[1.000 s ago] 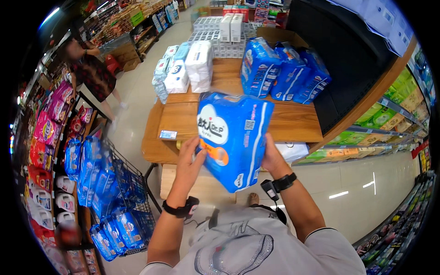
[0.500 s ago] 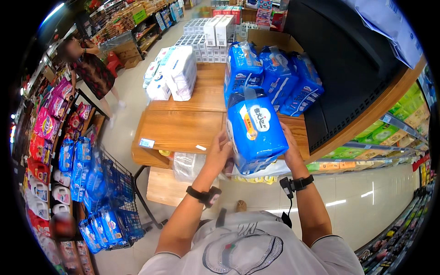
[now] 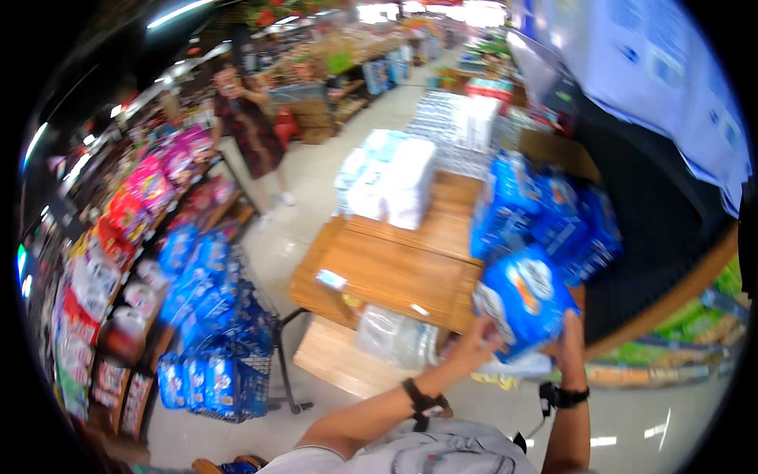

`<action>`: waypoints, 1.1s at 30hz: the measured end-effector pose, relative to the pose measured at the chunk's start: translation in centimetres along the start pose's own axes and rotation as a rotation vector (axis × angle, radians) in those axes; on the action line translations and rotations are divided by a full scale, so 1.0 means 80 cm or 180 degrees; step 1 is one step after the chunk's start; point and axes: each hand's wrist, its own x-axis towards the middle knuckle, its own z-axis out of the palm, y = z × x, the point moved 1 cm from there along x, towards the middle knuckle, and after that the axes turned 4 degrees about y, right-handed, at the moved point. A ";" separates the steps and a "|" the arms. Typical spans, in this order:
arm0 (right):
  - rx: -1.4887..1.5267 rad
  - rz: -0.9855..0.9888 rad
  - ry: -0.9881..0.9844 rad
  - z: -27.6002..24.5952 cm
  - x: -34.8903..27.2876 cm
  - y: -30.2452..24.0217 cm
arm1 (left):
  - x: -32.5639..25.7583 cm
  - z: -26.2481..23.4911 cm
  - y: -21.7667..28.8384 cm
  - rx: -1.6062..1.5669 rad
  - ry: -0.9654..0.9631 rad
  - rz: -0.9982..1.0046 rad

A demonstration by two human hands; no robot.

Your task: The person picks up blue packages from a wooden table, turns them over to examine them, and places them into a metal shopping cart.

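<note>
The left hand (image 3: 483, 340) has its grip on the near left side of a blue package (image 3: 529, 296), held at the wooden surface's (image 3: 403, 261) near right part, before other blue packages (image 3: 505, 197); it looks light, soft and slick, so flat palms on both flanks should suit; the right hand (image 3: 570, 344) grasps its right side; blur smears the left fingers; the underside is hidden, so contact below cannot be told.
</note>
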 end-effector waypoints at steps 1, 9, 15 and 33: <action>0.0419 -0.0029 -0.0058 0.000 0.001 -0.004 | -0.001 0.001 0.016 -0.0150 -0.0056 -0.0009; 0.0588 0.0393 0.0352 0.013 0.019 -0.035 | -0.010 -0.012 0.052 -0.0274 -0.0924 -0.0681; 0.0656 0.0498 0.0895 -0.029 0.039 -0.025 | -0.024 0.000 0.018 -0.0243 -0.0971 -0.0764; 0.0527 0.0706 0.1208 -0.027 0.039 -0.027 | -0.011 -0.019 0.023 -0.0128 -0.1172 -0.0941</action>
